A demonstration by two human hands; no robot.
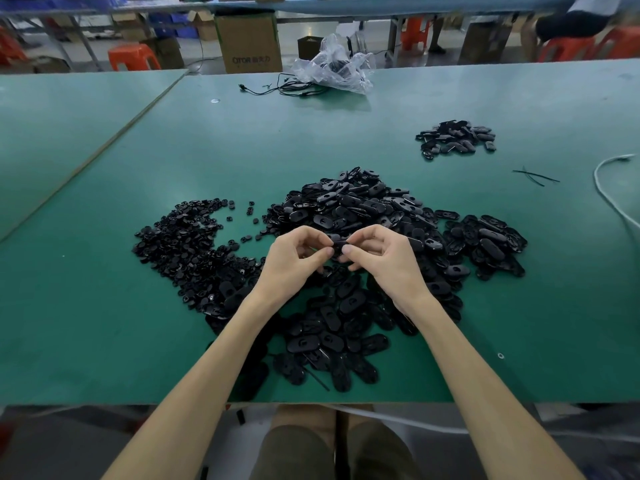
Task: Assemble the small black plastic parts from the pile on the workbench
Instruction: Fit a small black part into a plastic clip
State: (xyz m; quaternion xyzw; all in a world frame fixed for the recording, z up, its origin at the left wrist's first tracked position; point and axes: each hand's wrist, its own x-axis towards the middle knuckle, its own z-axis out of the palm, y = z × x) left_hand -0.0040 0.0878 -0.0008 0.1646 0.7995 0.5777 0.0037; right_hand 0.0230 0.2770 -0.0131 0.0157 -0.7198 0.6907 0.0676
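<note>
A big pile of black oval plastic shells [353, 209] covers the middle of the green workbench [104, 306]. To its left lies a heap of small round black parts [187, 247]. My left hand [294, 261] and my right hand [384, 258] meet above the pile, thumbs and fingertips pinched from both sides on one small black part [338, 244]. Most of that part is hidden by my fingers. A smaller separate heap of black parts [457, 138] lies at the far right.
A crumpled clear plastic bag [336, 69] with black cables [284, 87] lies at the bench's far edge. Black cable ties [535, 176] and a white cord [609, 199] lie at the right. Cardboard boxes [247, 41] and orange stools [133, 57] stand beyond the bench.
</note>
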